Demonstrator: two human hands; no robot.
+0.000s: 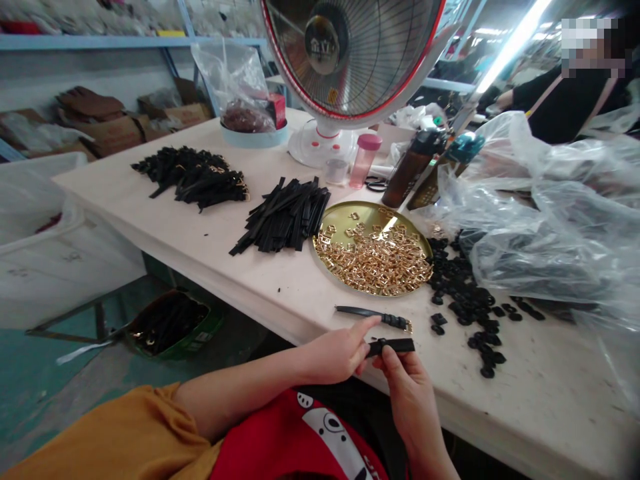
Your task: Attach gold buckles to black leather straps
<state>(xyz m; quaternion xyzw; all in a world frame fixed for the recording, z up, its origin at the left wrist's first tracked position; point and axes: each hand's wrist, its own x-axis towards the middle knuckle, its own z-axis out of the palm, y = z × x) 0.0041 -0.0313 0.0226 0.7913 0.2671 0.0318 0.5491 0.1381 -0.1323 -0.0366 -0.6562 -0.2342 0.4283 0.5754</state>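
One wide bench (280, 287) stretches across, and there's the big fan (350, 60), upright at twelve o'clock from the round gold tray (370, 210)! Swing to ten o'clock: black strips (285, 217) lie heaped, while small black pieces (465, 310) scatter out at four. Down to six, the right hand (405, 370), nearly closed, pinches one black strip (400, 345) at the bench's near edge; at its other end the left hand (345, 353) has index finger out, the rest curled, and whether it grips I can't tell. One buckled strap (373, 315) lies just beyond them, and tiny gold buckles (380, 260) crowd the tray.
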